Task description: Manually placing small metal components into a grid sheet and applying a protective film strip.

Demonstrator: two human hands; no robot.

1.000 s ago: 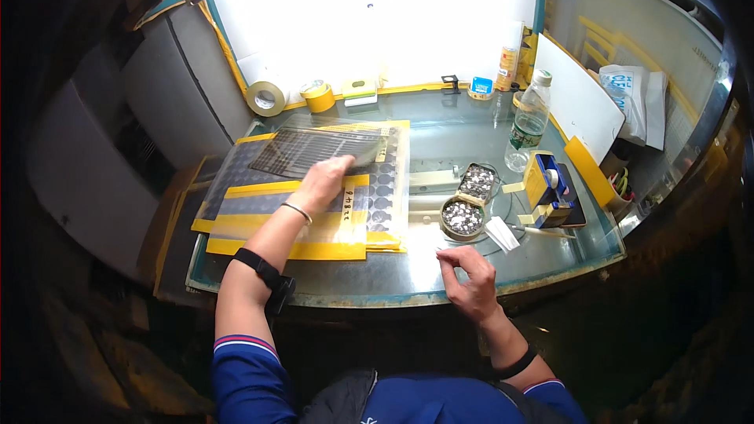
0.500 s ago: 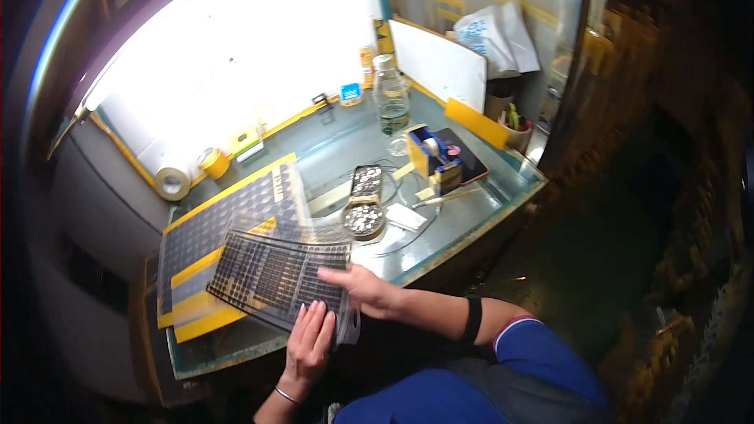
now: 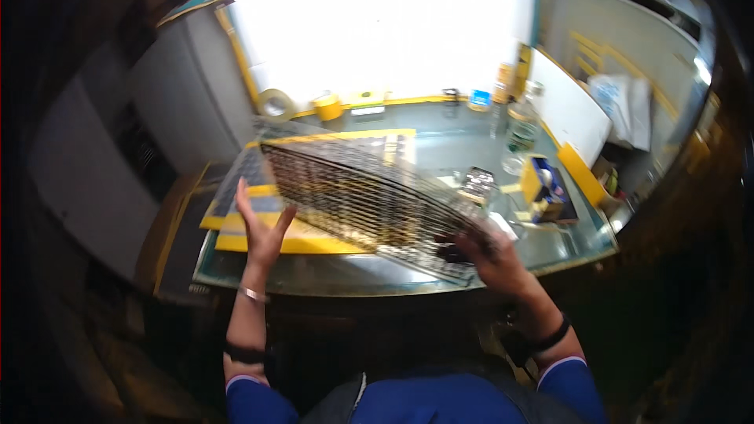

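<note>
A stack of clear plastic trays (image 3: 353, 200), covered in rows of small dark cells, is tilted above the glass-topped table, its outline smeared by motion. Its right end is gripped by my right hand (image 3: 501, 259), the thumb and fingers partly hidden around the edge. My left hand (image 3: 265, 234) is beside the stack's left end, with thumb and fingers spread and holding nothing. Below the trays lie flat grey-patterned sheets with yellow borders (image 3: 236, 239). A container of small shiny pieces (image 3: 477, 182) is behind the right end of the stack.
On the right stand a clear bottle (image 3: 521, 129), a blue tape dispenser (image 3: 547, 186) and a yellow panel (image 3: 581, 175). Tape rolls (image 3: 276, 104) line the back left, near a small blue-screened device (image 3: 479, 100). The table's front edge (image 3: 314, 289) runs below the trays.
My left hand has let go of the tray stack and moved left, opening. The stack has been lifted and tilted by my right hand. The view has swung to the left.
</note>
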